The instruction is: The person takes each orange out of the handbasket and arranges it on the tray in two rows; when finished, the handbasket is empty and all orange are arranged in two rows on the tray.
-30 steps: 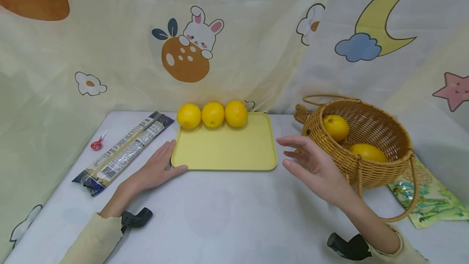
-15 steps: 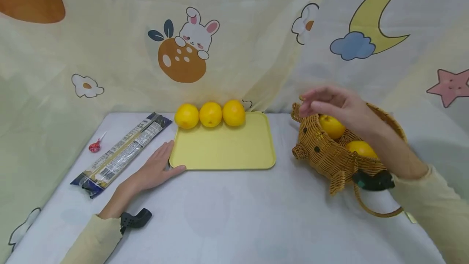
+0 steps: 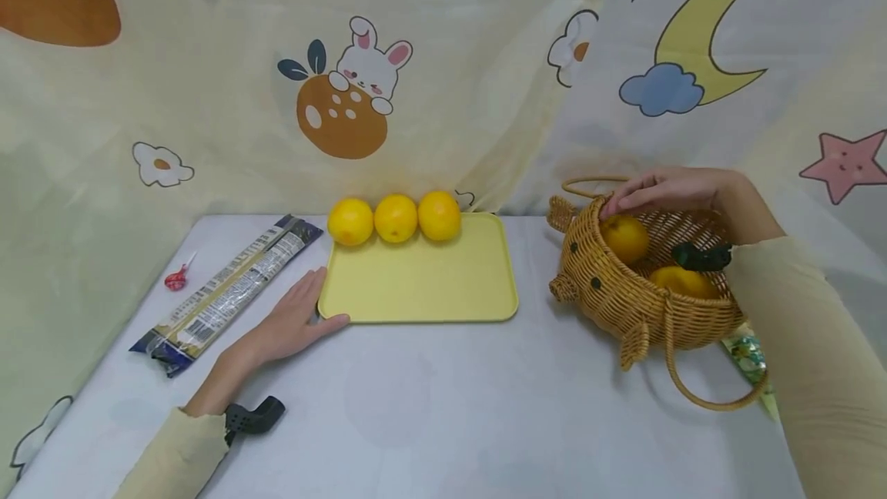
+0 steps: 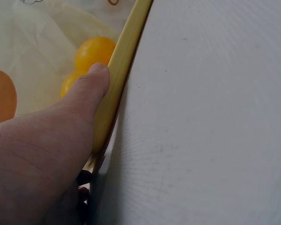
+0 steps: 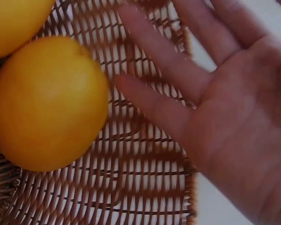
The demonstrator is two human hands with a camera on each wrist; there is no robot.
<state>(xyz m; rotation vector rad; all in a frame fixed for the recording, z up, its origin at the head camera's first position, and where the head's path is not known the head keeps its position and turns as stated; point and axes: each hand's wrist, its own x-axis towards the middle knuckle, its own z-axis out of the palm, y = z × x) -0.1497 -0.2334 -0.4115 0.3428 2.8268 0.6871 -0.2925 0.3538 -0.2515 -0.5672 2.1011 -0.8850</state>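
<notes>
My left hand [image 3: 282, 322] lies at the near left corner of a yellow tray [image 3: 416, 283], fingers straight along its left side and thumb against the front rim. In the left wrist view the thumb [image 4: 91, 86] rests at the tray's edge. Three oranges [image 3: 396, 218] stand in a row along the tray's back left. On the right, my right hand [image 3: 675, 189] reaches into a wicker basket [image 3: 613, 295] with a pig face. Its fingers are extended and apart in the right wrist view, tips close beside an orange [image 5: 49, 105]. A second orange [image 3: 682, 282] lies nearer in the basket.
Left of the tray is a long silver and blue packet [image 3: 229, 291], with a red lollipop [image 3: 176, 277] beyond it. A green printed bag [image 3: 750, 356] is partly hidden behind the basket and right sleeve. A patterned cloth [image 3: 450, 60] hangs behind the table.
My right hand has moved from beside the tray, up over the basket rim, then down into the basket by the orange. The left hand stays at the tray corner.
</notes>
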